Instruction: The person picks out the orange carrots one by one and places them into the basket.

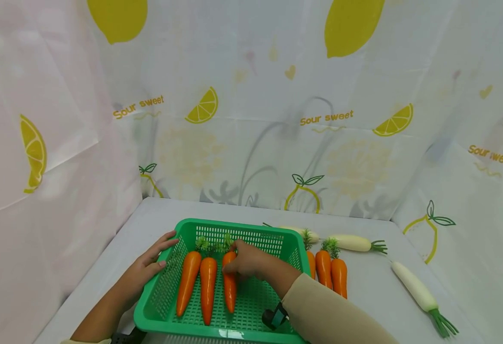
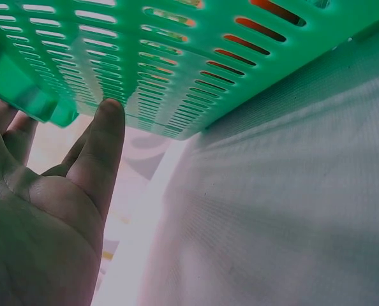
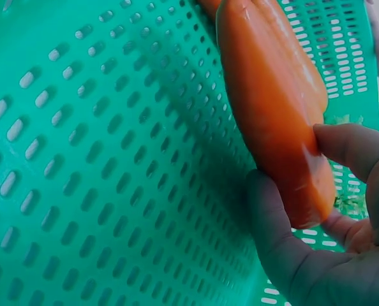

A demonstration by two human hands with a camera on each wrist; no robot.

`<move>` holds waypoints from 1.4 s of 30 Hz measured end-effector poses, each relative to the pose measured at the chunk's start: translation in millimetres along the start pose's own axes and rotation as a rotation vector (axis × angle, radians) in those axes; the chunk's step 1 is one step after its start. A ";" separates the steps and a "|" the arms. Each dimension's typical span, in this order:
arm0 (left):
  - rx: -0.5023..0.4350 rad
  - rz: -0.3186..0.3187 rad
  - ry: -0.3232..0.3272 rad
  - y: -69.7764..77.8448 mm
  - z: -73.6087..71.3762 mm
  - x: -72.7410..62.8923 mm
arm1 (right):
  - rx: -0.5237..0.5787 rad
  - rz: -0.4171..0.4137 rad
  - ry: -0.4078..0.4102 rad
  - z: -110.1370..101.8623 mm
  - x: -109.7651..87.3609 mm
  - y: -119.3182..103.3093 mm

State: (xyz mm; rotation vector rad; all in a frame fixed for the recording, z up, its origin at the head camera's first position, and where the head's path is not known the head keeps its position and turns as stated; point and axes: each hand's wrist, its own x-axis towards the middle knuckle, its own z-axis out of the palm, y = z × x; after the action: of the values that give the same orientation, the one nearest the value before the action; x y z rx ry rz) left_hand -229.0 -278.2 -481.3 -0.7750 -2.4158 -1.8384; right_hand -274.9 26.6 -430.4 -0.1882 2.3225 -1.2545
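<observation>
A green plastic basket (image 1: 217, 333) with slotted walls stands in front of me. Inside it lie three orange carrots with green tops: a left carrot (image 1: 188, 282), a middle carrot (image 1: 208, 289) and a right carrot (image 1: 230, 296). My right hand (image 1: 249, 262) pinches the right carrot near its leafy end; in the right wrist view thumb and fingers lie on either side of this carrot (image 3: 275, 127). My left hand (image 1: 141, 270) rests at the basket's left rim with its fingers fairly straight. The left wrist view shows its thumb (image 2: 106, 137) against the slotted outer wall.
Several carrots (image 1: 339, 277) lie on the white table (image 1: 376, 301) just right of the basket. Behind them are two white radishes, one radish (image 1: 350, 242) in fuller view; another radish (image 1: 414, 286) lies farther right. A lemon-print curtain (image 1: 251, 157) encloses the back and sides.
</observation>
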 end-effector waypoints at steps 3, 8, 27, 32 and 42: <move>0.003 0.000 0.001 -0.1 0.0 -0.2 | -0.010 0.002 -0.001 0.6 -0.7 0.0; -0.002 0.002 -0.002 -0.8 0.0 0.0 | -0.019 0.006 -0.002 1.2 -1.4 0.4; 0.001 -0.002 0.001 -0.7 0.3 0.0 | 0.016 0.034 -0.018 5.9 0.3 2.4; -0.006 -0.007 -0.001 -0.5 0.3 -0.5 | 0.038 0.044 -0.024 7.3 1.1 3.0; 0.011 -0.011 0.010 0.7 0.5 -0.1 | 0.106 0.031 -0.071 4.7 -1.9 3.0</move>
State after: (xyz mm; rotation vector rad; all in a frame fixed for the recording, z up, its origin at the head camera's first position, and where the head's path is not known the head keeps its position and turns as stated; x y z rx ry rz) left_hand -228.5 -277.7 -480.9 -0.7513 -2.4274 -1.8271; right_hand -270.7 25.4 -434.3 -0.1571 2.1848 -1.3302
